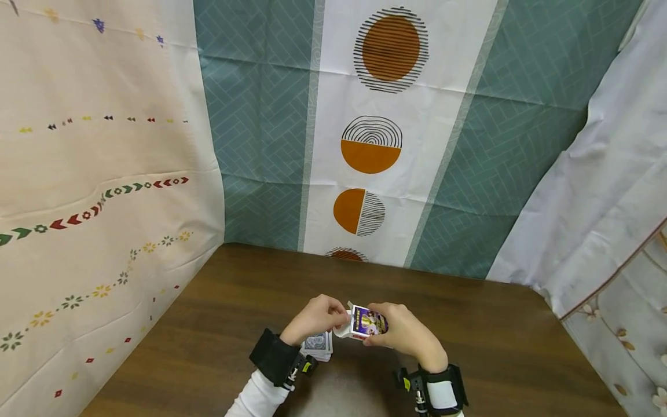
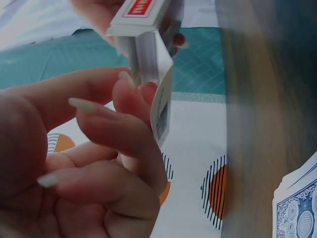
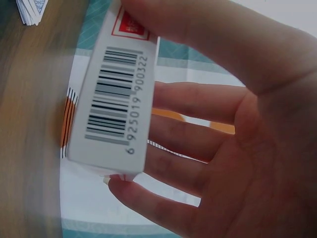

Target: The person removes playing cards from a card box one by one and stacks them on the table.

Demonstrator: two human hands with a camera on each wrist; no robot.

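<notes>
My right hand grips a playing card box, purple-fronted with white edges. The right wrist view shows the box's barcode side, thumb on one side and fingers on the other. The box's mouth faces left, its rounded flap standing out. At that mouth is my left hand, with thumb and index fingertip meeting right at the opening. I cannot tell what lies between those fingertips. White layered edges show inside the box. Beneath the left hand, a stack of blue-backed playing cards lies on the table.
The brown wooden table stretches around both hands. A teal and white patterned cloth hangs behind its back edge. Another patterned cloth borders the left side, and pale fabric hangs at the right.
</notes>
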